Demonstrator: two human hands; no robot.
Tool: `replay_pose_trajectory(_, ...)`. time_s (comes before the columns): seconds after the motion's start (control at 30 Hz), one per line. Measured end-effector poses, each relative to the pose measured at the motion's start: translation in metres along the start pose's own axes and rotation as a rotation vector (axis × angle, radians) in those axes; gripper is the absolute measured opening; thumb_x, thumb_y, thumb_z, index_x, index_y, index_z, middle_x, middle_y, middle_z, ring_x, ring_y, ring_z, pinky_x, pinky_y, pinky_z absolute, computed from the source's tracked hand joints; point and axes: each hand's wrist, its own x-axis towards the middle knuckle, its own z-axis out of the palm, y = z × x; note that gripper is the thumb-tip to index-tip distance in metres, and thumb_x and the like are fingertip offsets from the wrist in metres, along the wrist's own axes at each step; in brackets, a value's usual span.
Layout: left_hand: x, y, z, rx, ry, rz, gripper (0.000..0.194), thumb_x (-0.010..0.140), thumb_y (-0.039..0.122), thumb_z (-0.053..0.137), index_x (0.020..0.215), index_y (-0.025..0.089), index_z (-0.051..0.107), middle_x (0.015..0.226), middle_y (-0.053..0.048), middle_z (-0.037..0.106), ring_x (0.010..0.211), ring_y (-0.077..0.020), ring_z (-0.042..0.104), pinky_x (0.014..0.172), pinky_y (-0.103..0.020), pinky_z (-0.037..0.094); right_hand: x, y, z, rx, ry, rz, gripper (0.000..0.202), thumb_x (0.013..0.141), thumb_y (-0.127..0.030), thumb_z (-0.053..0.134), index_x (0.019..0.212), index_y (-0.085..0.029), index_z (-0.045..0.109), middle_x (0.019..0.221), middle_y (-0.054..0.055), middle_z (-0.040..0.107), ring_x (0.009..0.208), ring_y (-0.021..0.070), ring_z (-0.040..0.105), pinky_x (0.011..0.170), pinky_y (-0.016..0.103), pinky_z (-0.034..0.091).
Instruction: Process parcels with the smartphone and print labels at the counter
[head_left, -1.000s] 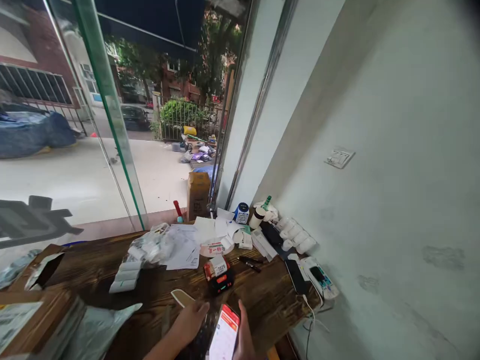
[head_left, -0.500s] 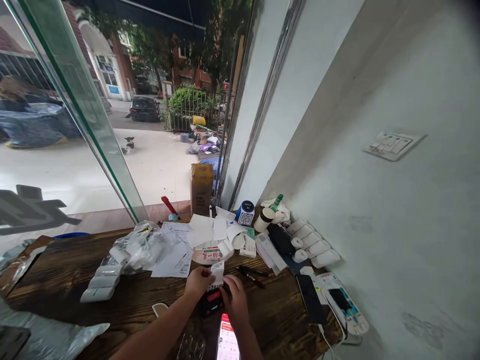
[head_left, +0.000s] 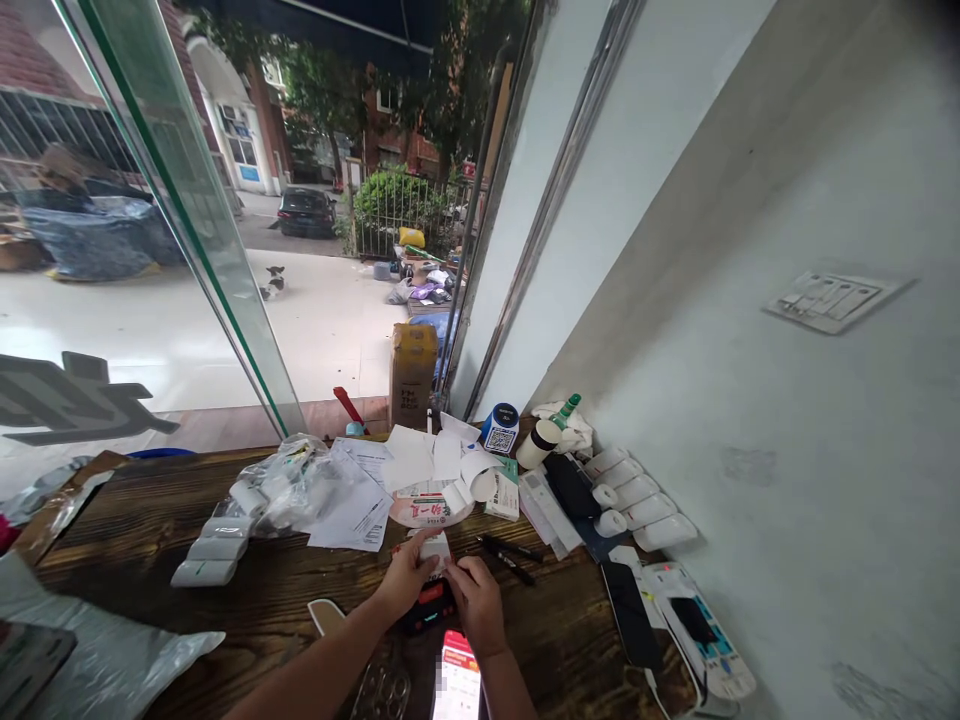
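A small white printed paper slip point(head_left: 436, 550) is held between my two hands above the table. My left hand point(head_left: 409, 578) pinches its left side, with the fingers over the paper. On the other side, my right hand point(head_left: 477, 604) has its fingertips closed at the slip's right edge. Just below the slip sits a small black device point(head_left: 429, 612) with red parts and a lit spot, partly hidden by my hands. A phone with a bright red and white screen point(head_left: 459, 672) lies under my right wrist.
Black pens point(head_left: 510, 558) lie right of my hands. Loose papers point(head_left: 352, 490) and clear plastic bags point(head_left: 289, 480) cover the left back. A dark phone point(head_left: 630, 612) and a white device point(head_left: 697, 635) stand at the right. A glass pane point(head_left: 217, 290) rises behind the table.
The slip, formerly standing upright with its print showing, now lies flatter under my left fingers. My right hand's fingers have closed in at its edge. The view has shifted slightly left.
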Motion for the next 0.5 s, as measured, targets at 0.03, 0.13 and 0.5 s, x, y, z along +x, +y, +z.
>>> replay_pose_trajectory(0.03,0.001,-0.001,0.0,-0.005,0.006,-0.004,0.047,0.067,0.023,0.06,0.113,0.015,0.053,0.096,-0.006,0.067,0.094,-0.021,0.059,0.088,-0.034,0.044,0.0,0.001,0.001,-0.016,0.0,-0.013,0.025,0.085,-0.03,0.048,0.095,-0.026,0.071,0.074,0.008,0.065,0.072,0.0196,0.058,0.066,0.033,0.048)
replay_pose_trajectory(0.13,0.006,-0.008,0.0,-0.015,0.024,-0.016,0.047,0.071,0.022,0.057,0.116,0.011,0.046,0.097,-0.009,0.066,0.09,-0.0196,0.06,0.087,-0.036,0.045,0.0,0.004,0.001,-0.035,-0.013,-0.046,0.025,0.085,-0.029,0.049,0.095,-0.025,0.071,0.075,0.009,0.066,0.073,0.0196,0.059,0.067,0.032,0.048)
replay_pose_trajectory(0.5,0.011,-0.014,0.005,0.041,0.061,-0.065,0.036,0.08,0.021,0.059,0.114,0.015,0.05,0.099,-0.004,0.059,0.095,-0.0207,0.056,0.091,-0.046,0.042,0.004,0.005,-0.004,-0.011,0.0,-0.057,0.018,0.081,-0.033,0.055,0.08,-0.026,0.071,0.073,0.006,0.069,0.071,0.0212,0.064,0.067,0.034,0.054)
